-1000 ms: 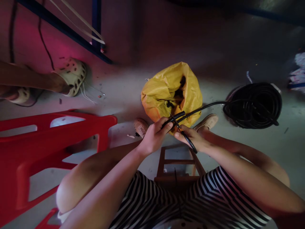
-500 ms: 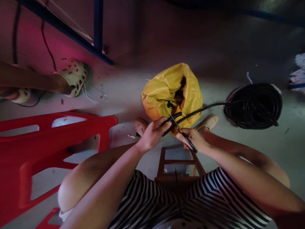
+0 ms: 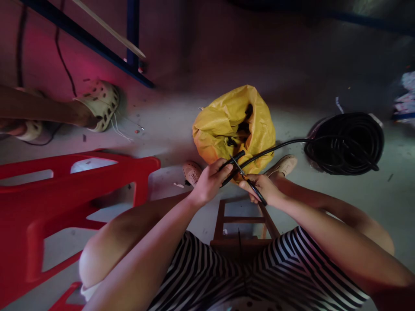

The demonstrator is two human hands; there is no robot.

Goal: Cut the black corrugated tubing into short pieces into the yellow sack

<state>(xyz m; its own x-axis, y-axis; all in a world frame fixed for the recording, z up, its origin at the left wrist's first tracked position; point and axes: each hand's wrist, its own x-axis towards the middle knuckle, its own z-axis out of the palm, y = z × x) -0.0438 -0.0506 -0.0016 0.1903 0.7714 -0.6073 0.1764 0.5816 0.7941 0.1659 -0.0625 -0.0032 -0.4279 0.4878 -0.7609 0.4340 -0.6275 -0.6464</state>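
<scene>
The single head camera looks forward and steeply down from above the wearer's lap, where the striped clothing (image 3: 194,276) fills the bottom edge at closest range. Both forearms reach away from the lens, bringing the left hand (image 3: 210,179) and right hand (image 3: 259,188) just below and right of centre, farther off than the lap. The yellow bag (image 3: 222,123) is seen from above, beyond the hands. The wide view takes in the red stool (image 3: 19,216) at its left edge, the black coil (image 3: 372,134) toward its right, and floor (image 3: 168,108) running up toward the dim top edge.
</scene>
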